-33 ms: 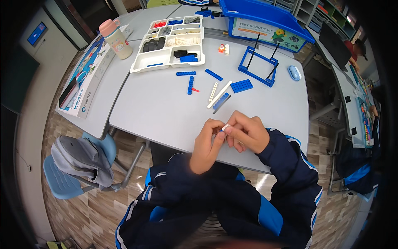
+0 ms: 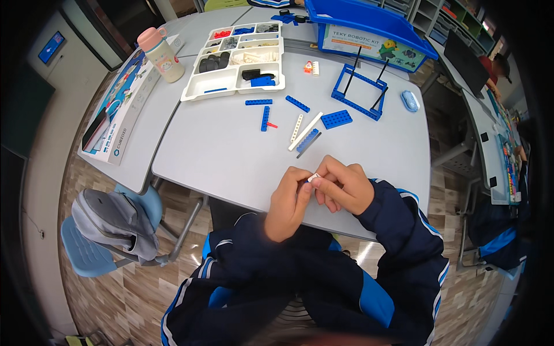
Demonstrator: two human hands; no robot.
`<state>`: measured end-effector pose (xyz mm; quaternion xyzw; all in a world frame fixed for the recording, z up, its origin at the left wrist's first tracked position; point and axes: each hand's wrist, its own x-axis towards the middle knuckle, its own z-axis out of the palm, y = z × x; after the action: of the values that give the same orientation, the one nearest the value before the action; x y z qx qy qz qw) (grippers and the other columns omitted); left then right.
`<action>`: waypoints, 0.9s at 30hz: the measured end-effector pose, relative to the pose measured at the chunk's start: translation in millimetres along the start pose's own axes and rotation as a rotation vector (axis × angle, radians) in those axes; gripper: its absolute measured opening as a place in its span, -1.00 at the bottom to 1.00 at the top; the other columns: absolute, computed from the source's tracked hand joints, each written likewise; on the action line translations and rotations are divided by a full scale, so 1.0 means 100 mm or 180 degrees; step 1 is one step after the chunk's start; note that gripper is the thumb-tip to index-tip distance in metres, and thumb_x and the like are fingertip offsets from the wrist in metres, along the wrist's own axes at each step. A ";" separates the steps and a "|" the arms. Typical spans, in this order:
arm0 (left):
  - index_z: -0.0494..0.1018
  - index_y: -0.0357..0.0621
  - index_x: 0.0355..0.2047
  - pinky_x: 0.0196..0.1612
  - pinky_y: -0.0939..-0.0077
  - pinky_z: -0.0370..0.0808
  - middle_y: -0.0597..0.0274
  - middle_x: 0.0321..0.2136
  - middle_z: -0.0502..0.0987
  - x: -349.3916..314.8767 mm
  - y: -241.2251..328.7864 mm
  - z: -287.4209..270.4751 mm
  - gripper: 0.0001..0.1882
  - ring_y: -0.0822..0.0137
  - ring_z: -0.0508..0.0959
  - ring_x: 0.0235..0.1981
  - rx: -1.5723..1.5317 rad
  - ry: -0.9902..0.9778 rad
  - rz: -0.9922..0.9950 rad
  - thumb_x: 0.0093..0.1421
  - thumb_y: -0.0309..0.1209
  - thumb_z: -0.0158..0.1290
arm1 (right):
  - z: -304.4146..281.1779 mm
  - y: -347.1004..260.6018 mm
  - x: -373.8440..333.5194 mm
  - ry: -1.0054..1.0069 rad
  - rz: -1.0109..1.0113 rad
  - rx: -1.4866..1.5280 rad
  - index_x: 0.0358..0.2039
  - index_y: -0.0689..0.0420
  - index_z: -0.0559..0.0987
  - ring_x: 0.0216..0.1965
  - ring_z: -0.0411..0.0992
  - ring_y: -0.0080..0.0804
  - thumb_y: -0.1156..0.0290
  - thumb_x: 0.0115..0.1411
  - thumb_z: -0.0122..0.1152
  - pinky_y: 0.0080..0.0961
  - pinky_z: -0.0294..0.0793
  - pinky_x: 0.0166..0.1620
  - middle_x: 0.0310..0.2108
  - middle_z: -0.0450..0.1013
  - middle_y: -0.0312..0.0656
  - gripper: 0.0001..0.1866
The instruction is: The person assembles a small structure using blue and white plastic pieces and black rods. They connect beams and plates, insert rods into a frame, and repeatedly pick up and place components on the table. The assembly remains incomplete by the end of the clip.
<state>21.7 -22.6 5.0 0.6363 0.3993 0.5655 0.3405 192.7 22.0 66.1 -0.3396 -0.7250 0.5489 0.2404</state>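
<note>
L hand [image 2: 287, 202] & R hand [image 2: 347, 187] both pinch a sm. white bldg-block pc [image 2: 313, 177] btwn them, by the table's [image 2: 231, 158] near edge, so a fingertip slip could poss. drop it to the floor [image 2: 98, 300].

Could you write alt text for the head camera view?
The left hand and right hand hold a small white piece over a grey table. Beyond are blue bricks, a blue frame, a white parts tray and a blue bin.

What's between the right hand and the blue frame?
Head view: a blue rectangular plate, flat on the table, closer to the blue frame than to the right hand.
</note>
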 end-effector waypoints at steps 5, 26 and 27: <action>0.39 -0.27 -0.25 -0.36 0.48 0.35 0.15 -0.47 0.39 -0.03 0.04 -0.07 -0.90 0.39 0.41 -0.43 0.0424 -0.0086 0.0056 0.37 -0.49 -0.07 | 0.05 0.02 -0.03 0.0144 -0.0232 -0.0290 -0.33 0.18 0.36 -0.74 0.40 -0.55 0.34 0.39 0.00 -0.64 0.32 -0.62 -0.66 0.45 -0.24 -0.81; 0.29 -0.16 -0.43 -0.46 0.64 0.07 0.45 -0.61 0.19 -0.06 0.07 -0.01 -0.78 0.59 0.13 -0.56 -0.2636 0.0049 -0.0902 0.39 -0.38 -0.11 | 0.11 0.04 -0.07 0.0138 0.0422 0.1869 -0.14 0.23 0.49 -0.68 0.19 -0.72 0.50 0.26 0.22 -0.69 0.04 -0.61 -0.63 0.35 -0.33 -0.81; 0.29 -0.15 -0.43 -0.45 0.64 0.07 0.46 -0.61 0.18 -0.04 0.06 0.00 -0.78 0.59 0.12 -0.56 -0.2661 0.0062 -0.0927 0.39 -0.38 -0.11 | 0.15 0.06 -0.06 0.0218 0.0433 0.1984 -0.14 0.23 0.49 -0.68 0.18 -0.72 0.49 0.26 0.23 -0.68 0.03 -0.61 -0.63 0.34 -0.34 -0.80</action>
<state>22.1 -28.4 8.4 0.3757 0.2249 0.6304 0.6410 187.4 9.0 56.2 -0.3156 -0.4891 0.7476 0.3199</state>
